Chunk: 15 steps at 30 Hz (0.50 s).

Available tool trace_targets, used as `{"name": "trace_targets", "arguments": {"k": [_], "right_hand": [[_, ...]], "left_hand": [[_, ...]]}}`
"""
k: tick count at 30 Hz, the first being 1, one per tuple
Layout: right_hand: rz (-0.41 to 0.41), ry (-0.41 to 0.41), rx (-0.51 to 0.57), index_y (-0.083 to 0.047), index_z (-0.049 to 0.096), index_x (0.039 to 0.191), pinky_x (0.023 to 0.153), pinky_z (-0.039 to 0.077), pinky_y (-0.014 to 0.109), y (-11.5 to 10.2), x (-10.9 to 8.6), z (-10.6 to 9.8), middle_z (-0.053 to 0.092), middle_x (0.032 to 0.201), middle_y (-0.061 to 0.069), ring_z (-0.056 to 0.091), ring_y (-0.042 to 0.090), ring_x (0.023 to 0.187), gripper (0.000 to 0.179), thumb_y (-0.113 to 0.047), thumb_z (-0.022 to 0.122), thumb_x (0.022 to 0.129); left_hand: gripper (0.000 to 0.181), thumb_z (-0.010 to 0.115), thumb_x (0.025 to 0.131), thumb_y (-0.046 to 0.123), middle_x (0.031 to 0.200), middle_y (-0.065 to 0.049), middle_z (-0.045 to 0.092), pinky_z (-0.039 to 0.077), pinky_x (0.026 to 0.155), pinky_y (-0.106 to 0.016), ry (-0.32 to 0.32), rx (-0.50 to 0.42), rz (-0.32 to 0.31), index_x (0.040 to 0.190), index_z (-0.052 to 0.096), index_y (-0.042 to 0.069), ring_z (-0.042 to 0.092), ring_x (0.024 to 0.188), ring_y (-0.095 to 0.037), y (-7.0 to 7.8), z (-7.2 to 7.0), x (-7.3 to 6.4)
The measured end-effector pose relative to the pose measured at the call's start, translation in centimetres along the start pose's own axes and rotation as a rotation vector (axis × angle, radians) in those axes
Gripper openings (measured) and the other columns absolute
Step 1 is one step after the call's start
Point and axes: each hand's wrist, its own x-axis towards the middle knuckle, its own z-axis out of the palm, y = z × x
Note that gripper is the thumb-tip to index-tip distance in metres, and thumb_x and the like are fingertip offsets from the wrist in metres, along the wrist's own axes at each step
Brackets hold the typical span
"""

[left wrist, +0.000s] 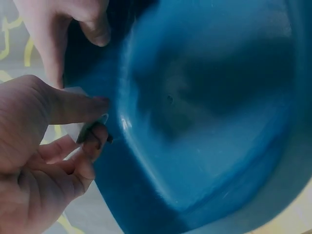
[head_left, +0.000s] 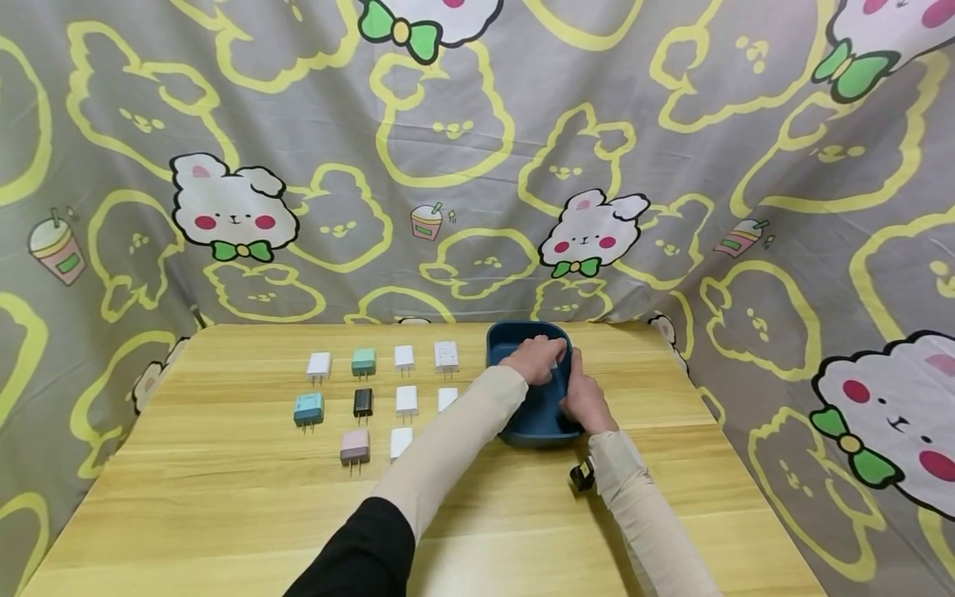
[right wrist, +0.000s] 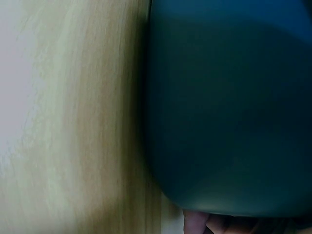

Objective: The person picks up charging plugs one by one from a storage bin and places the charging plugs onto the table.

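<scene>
A dark blue plastic basin (head_left: 539, 439) stands at the table's far right. My left hand (head_left: 535, 360) reaches over it, and in the left wrist view its thumb and fingers pinch a white plug charger (left wrist: 75, 129) near the basin's wall. The charger's prongs lie by the fingertips; much of its body is hidden by the fingers. On the right side, my right hand (head_left: 587, 400) grips the basin's rim, thumb inside and fingers outside. Only some fingertips (right wrist: 195, 222) of that hand show in the right wrist view, at the basin's edge.
Left of the basin lie several chargers in rows: white (head_left: 319, 365), green (head_left: 364, 361), blue (head_left: 309, 409), black (head_left: 362, 402) and pink (head_left: 355, 446). A small black block (head_left: 582, 474) is beside the right cuff. A patterned curtain (head_left: 462, 166) surrounds the wooden table (head_left: 224, 497).
</scene>
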Motion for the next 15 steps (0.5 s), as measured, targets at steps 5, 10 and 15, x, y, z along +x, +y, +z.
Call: {"name": "trace_targets", "arguments": {"k": [5,10,15], "right_hand": [[0.007,-0.015,0.01,-0.007,0.001,0.158,0.06,0.042,0.038,0.1,0.0,0.02,0.059,0.085,0.024,0.055,0.033,0.066,0.097,0.003,0.062,0.084],[-0.003,-0.008,-0.007,-0.006,0.001,0.158,0.062,0.043,0.039,0.13,0.05,-0.01,0.06,0.087,0.025,0.055,0.033,0.067,0.097,0.003,0.063,0.084],[-0.005,-0.013,-0.01,-0.005,0.0,0.158,0.062,0.043,0.039,0.2,0.06,0.06,0.06,0.087,0.025,0.055,0.034,0.067,0.098,0.002,0.063,0.083]], "left_hand": [[0.023,0.064,0.097,0.007,0.108,-0.005,0.05,0.043,0.075,-0.03,0.007,-0.03,-0.008,0.114,0.055,0.017,0.052,0.085,-0.021,0.09,-0.14,-0.25],[0.024,0.066,0.096,0.009,0.11,-0.005,0.051,0.043,0.073,-0.029,0.038,-0.036,0.0,0.114,0.054,0.018,0.053,0.084,-0.021,0.24,-0.47,-0.53],[0.025,0.069,0.094,0.012,0.111,-0.006,0.057,0.05,0.079,-0.03,0.085,-0.025,0.017,0.114,0.055,0.018,0.057,0.09,-0.022,0.29,-0.63,-0.71]]}}
